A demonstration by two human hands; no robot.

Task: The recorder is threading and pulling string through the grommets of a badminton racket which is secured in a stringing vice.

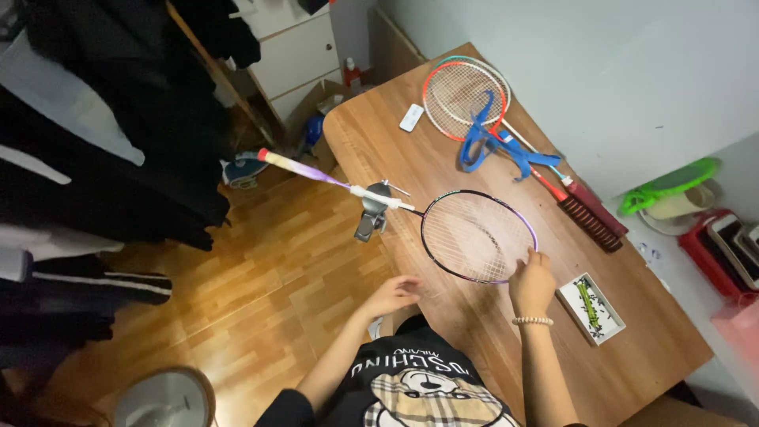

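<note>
My right hand pinches the rim of a purple-and-black strung badminton racket, clamped flat on the wooden counter just ahead; my left hand hovers open and empty at the counter's near edge, beside it.

Beyond the small white box we see red rackets, blue straps and a white remote.

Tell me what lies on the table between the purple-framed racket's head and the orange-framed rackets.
In the head view, only bare wooden table separates the purple-framed racket from the orange-framed rackets.
</note>
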